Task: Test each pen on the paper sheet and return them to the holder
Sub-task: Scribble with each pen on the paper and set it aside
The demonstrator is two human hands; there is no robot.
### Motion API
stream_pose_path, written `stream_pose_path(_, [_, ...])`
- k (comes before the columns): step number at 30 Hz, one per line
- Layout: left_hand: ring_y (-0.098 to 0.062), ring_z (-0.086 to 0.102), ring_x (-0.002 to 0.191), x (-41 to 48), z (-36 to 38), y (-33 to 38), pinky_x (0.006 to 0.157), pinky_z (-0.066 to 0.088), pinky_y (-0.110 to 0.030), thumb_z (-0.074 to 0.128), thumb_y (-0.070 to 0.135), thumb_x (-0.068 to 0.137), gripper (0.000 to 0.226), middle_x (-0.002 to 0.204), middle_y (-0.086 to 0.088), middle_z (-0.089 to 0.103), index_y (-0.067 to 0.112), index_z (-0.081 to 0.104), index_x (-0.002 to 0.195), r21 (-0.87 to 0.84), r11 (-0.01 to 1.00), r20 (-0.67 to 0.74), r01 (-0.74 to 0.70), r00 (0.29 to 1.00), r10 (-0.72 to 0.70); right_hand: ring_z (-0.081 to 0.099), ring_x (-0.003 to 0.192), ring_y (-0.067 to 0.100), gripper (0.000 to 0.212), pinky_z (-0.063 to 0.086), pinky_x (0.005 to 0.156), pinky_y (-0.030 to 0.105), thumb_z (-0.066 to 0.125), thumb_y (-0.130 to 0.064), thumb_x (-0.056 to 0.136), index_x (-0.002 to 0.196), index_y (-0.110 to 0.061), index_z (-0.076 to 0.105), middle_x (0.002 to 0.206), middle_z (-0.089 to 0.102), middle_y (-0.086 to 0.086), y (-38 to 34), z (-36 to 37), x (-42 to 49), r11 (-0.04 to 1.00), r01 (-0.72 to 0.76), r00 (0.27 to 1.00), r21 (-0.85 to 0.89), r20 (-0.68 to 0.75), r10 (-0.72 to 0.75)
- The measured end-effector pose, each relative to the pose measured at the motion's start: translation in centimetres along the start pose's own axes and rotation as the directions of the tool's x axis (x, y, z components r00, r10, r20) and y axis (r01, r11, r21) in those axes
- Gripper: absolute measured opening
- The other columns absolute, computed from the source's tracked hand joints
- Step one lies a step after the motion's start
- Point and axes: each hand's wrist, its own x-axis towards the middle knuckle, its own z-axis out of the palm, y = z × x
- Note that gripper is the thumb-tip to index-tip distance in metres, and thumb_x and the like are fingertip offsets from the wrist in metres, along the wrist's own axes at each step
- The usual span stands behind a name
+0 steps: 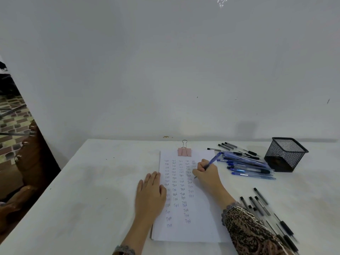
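A white paper sheet (200, 225) lies on the table, covered with columns of the written word "Test" and clipped at the top by a pink binder clip (184, 151). My left hand (150, 194) lies flat on the sheet's left edge. My right hand (207, 173) grips a blue pen (213, 160) with its tip down on the sheet's right column. A black mesh holder (286, 154) stands at the back right; its inside is dark and I cannot see pens in it.
A pile of blue pens (248, 167) lies between the sheet and the holder, with several black pens (228, 146) behind it. More black pens (266, 210) lie by my right forearm. A wall rises behind the white table (92, 190); wooden furniture (27, 162) stands left.
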Motion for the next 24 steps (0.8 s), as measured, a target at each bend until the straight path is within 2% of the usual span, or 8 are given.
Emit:
stream_pose_path(3, [-0.009, 0.005, 0.144, -0.03, -0.02, -0.06, 0.118, 0.0, -0.03, 0.025, 0.027, 0.099, 0.05, 0.156, 0.007, 0.014, 0.019, 0.016, 0.148, 0.002, 1.0, 0.005, 0.001, 1.0, -0.001, 0.024, 0.045, 0.003, 0.053, 0.024, 0.048, 0.011, 0.045, 0.024, 0.072, 0.056, -0.02, 0.022, 0.046, 0.026, -0.014, -0.14, -0.07, -0.05, 1.0, 0.002, 1.0, -0.013, -0.028, -0.002])
stream_pose_path(7, [-0.008, 0.004, 0.144, 0.01, 0.05, -0.09, 0.118, -0.001, -0.03, 0.024, 0.027, 0.099, 0.05, 0.156, 0.008, 0.013, 0.02, 0.016, 0.148, -0.005, 1.0, 0.006, 0.002, 1.0, -0.002, 0.022, 0.042, 0.002, 0.052, 0.022, 0.044, 0.01, 0.045, 0.025, 0.073, 0.058, -0.02, 0.022, 0.061, 0.022, -0.003, -0.28, -0.04, -0.16, 1.0, 0.008, 1.0, -0.004, -0.03, -0.008])
stream_pose_path(14, [-0.009, 0.004, 0.144, -0.05, 0.02, -0.12, 0.118, -0.001, -0.03, 0.024, 0.027, 0.099, 0.051, 0.156, 0.007, 0.013, 0.019, 0.015, 0.148, -0.006, 1.0, 0.01, -0.001, 1.0, 0.001, 0.023, 0.042, 0.002, 0.051, 0.024, 0.043, 0.009, 0.045, 0.023, 0.072, 0.056, -0.019, 0.022, 0.059, 0.022, -0.001, -0.21, -0.1, -0.07, 0.999, -0.01, 1.0, -0.031, 0.013, 0.011])
stream_pose_path(16, [-0.009, 0.005, 0.144, -0.04, 0.0, -0.11, 0.118, -0.001, -0.03, 0.024, 0.027, 0.099, 0.05, 0.156, 0.007, 0.013, 0.019, 0.016, 0.148, 0.0, 1.0, 0.005, 0.0, 1.0, 0.0, 0.023, 0.043, 0.002, 0.05, 0.027, 0.045, 0.01, 0.046, 0.023, 0.072, 0.055, -0.018, 0.023, 0.057, 0.022, -0.002, -0.05, -0.37, 0.02, 1.0, -0.013, 0.998, -0.017, -0.062, 0.012])
stream_pose_path(19, [-0.009, 0.006, 0.144, 0.0, 0.06, -0.18, 0.118, 0.001, -0.031, 0.025, 0.027, 0.099, 0.05, 0.156, 0.007, 0.015, 0.019, 0.017, 0.148, 0.012, 1.0, -0.004, -0.008, 1.0, 0.008, 0.024, 0.048, 0.009, 0.048, 0.027, 0.051, 0.021, 0.049, 0.019, 0.069, 0.054, -0.017, 0.023, 0.054, 0.024, -0.001, 0.3, -0.82, 0.21, 0.999, -0.011, 0.991, -0.03, -0.133, 0.006])
stream_pose_path(24, [-0.009, 0.006, 0.144, 0.03, 0.13, -0.27, 0.118, 0.001, -0.031, 0.024, 0.027, 0.099, 0.05, 0.156, 0.007, 0.014, 0.019, 0.017, 0.148, 0.011, 1.0, 0.002, -0.007, 1.0, 0.007, 0.023, 0.044, 0.003, 0.049, 0.025, 0.045, 0.008, 0.047, 0.022, 0.072, 0.056, -0.018, 0.023, 0.059, 0.022, 0.0, -0.03, -0.21, -0.15, 0.998, 0.019, 0.998, -0.062, -0.06, -0.023])
